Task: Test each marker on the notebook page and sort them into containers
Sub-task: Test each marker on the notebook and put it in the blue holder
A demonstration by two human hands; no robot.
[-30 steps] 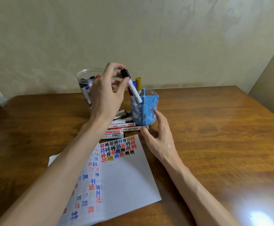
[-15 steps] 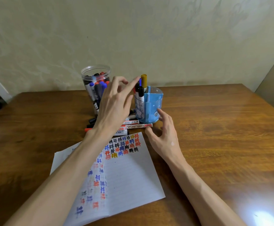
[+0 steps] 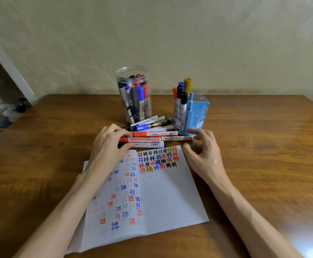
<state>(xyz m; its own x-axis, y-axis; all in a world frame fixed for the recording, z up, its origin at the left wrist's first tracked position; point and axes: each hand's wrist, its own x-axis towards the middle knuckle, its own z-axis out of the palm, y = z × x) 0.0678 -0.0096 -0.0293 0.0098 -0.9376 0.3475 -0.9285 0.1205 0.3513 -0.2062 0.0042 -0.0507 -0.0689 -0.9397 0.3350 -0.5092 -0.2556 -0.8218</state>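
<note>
— Where are the pens that are not yet sorted?
— The loose markers (image 3: 157, 125) lie in a heap at mid-frame on the brown wooden surface (image 3: 263, 146). They are just in front of the tall clear plastic jar (image 3: 118, 77) and touch the base of the blue plastic pen holder (image 3: 198, 112). My guess is they lie there so each is one short reach from the page and from either container.
— And the notebook?
— The open lined notebook page (image 3: 170, 192) lies below the heap, its top edge almost against the nearest markers. Test strokes in red, blue, black and yellow crowd its top, the closest spot to write.
— What is the left hand doing?
— The left hand (image 3: 108, 146) sits over the cap ends of the nearest row. Its fingers (image 3: 114, 130) are curled, with forefinger above and thumb below the red-capped, red-barrelled marker (image 3: 142, 139), so I'd judge that is the next pick. Whether it is truly gripped or only touched, I cannot tell.
— The right?
— The right hand (image 3: 204, 153) hovers right of centre, beside the holder's base. Its fingers are spread and loosely bent, holding nothing. It is likely ready to pull the cap.
— Why do the sorted ones stand upright?
— They stand caps up in jar and holder, so the colours read at a glance, I'd guess.
</note>
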